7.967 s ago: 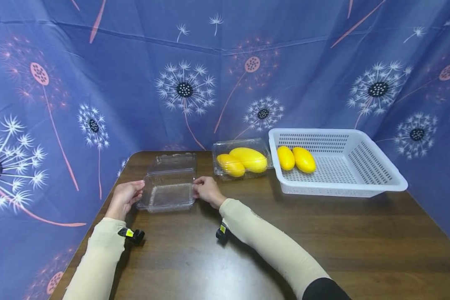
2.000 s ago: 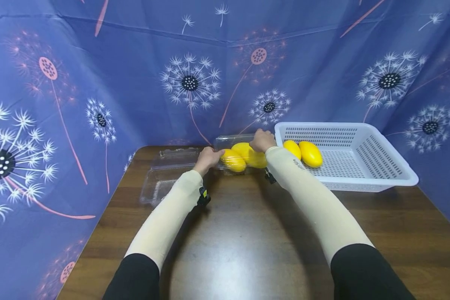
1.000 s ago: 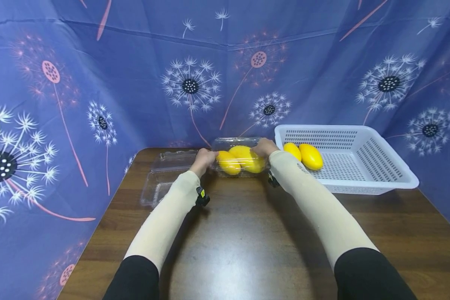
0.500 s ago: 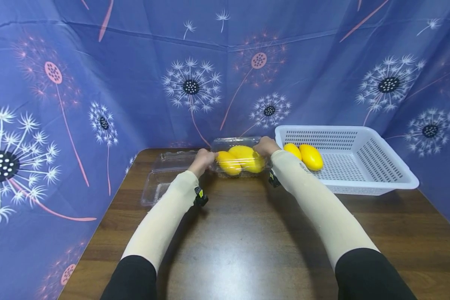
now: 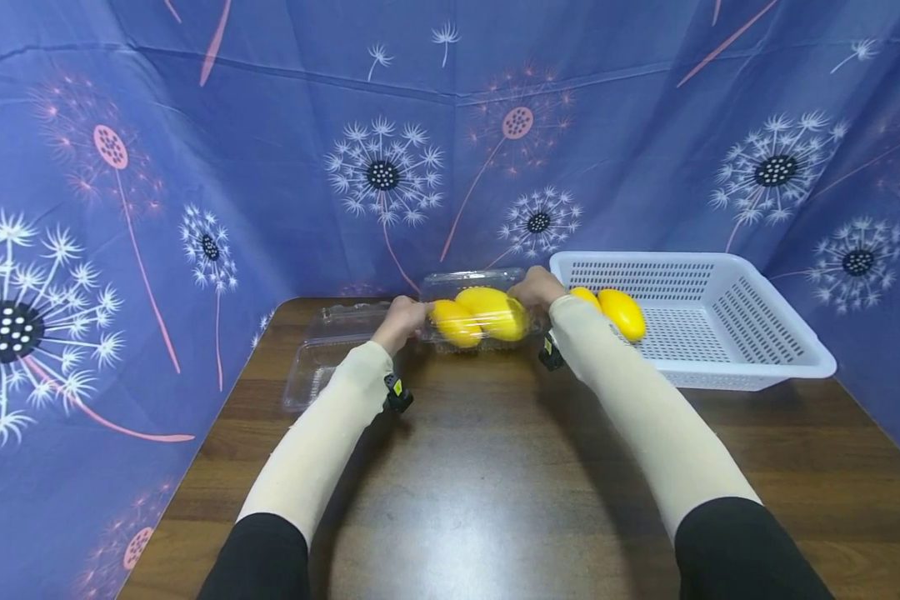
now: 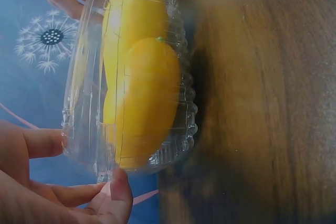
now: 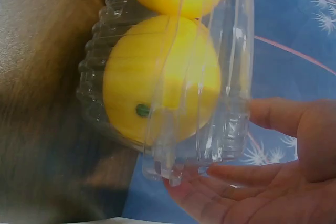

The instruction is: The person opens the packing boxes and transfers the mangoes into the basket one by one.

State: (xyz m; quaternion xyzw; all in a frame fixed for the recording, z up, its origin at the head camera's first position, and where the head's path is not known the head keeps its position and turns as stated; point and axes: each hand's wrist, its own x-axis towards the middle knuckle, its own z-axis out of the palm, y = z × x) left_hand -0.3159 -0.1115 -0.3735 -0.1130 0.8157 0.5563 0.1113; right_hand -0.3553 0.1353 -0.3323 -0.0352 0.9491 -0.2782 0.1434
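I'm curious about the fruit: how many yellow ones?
4: two yellow fruits in the held clear box, two in the white basket, one partly behind the right sleeve. The basket's near wall might hide more.

Cream forearm sleeves (image 5: 319, 442) meet black upper sleeves (image 5: 261, 554), with a small black camera (image 5: 397, 395) (yellow-marked) at each wrist.

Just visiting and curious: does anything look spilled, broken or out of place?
Nothing stands out. Two fruits lie in the clear box between left hand and right hand, other fruits in the basket; no spill or damage shows. The left arm partly hides the open box.
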